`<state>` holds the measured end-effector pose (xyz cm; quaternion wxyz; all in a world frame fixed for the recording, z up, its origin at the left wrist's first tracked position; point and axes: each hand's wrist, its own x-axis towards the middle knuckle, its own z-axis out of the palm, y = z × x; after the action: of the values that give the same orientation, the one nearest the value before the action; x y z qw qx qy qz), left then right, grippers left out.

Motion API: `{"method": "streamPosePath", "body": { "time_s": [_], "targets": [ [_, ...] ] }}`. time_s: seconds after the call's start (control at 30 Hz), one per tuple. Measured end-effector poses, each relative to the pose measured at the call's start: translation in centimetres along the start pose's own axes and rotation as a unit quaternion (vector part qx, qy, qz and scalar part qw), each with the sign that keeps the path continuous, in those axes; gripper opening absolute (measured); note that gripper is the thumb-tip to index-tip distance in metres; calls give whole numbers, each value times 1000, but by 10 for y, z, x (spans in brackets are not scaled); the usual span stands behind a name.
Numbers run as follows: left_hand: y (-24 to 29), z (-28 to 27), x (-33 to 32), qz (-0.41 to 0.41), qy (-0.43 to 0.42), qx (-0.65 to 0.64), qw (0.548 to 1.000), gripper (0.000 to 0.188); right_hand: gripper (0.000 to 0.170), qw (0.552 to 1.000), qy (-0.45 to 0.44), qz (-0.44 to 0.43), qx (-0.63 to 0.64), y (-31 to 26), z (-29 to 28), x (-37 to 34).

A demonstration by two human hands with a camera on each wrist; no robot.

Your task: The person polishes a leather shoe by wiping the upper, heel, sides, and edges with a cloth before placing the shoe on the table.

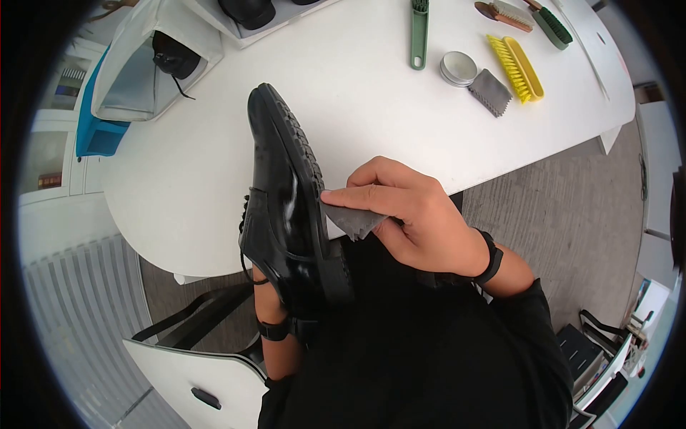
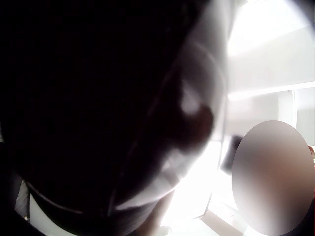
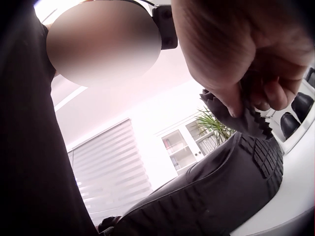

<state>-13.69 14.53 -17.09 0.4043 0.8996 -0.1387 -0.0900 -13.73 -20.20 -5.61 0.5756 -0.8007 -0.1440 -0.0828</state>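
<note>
A black leather lace-up shoe (image 1: 275, 193) is held up on its side over the table's near edge, toe pointing away and treaded sole facing right. My right hand (image 1: 411, 214) pinches a small grey cloth (image 1: 354, 220) with zigzag edges, its index fingertip right at the edge of the sole near the middle. In the right wrist view, the thumb presses the folded cloth (image 3: 236, 115) close over the shoe (image 3: 206, 196). My left hand (image 1: 269, 300) supports the shoe from below near the heel; its fingers are hidden by the shoe, which fills much of the left wrist view.
On the white table (image 1: 386, 121) lie an open round tin (image 1: 458, 68), another grey cloth (image 1: 491, 93), a yellow brush (image 1: 518, 69), a green-handled brush (image 1: 419, 36) and more brushes at the back right. A white box (image 1: 153, 64) with another black shoe (image 1: 174, 57) stands back left.
</note>
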Motion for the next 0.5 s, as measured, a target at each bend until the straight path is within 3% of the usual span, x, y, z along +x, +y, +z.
{"method": "streamPosePath", "body": {
  "time_s": [0.07, 0.1, 0.13, 0.17, 0.23, 0.43, 0.5],
  "targets": [
    [-6, 2, -2, -24, 13, -37, 999, 46, 65, 1000, 9, 2, 9, 2, 2, 1],
    [-6, 2, 1, -55, 8, -127, 990, 46, 65, 1000, 8, 1, 10, 2, 3, 2],
    [-6, 2, 3, -85, 3, -216, 973, 46, 59, 1000, 10, -9, 7, 3, 3, 3],
    [-3, 4, 0, -85, 4, -215, 973, 46, 53, 1000, 12, -20, 4, 4, 4, 4],
    [48, 6, 12, -97, -34, -331, 938, 50, 53, 999, 23, -33, -9, 5, 5, 7],
    [37, 19, 18, -18, -65, -289, 955, 48, 66, 994, 72, -62, -61, 3, 12, 18],
    [62, 14, 21, -32, -69, -328, 942, 48, 66, 993, 75, -72, -63, 6, 20, 22]
  ]
}}
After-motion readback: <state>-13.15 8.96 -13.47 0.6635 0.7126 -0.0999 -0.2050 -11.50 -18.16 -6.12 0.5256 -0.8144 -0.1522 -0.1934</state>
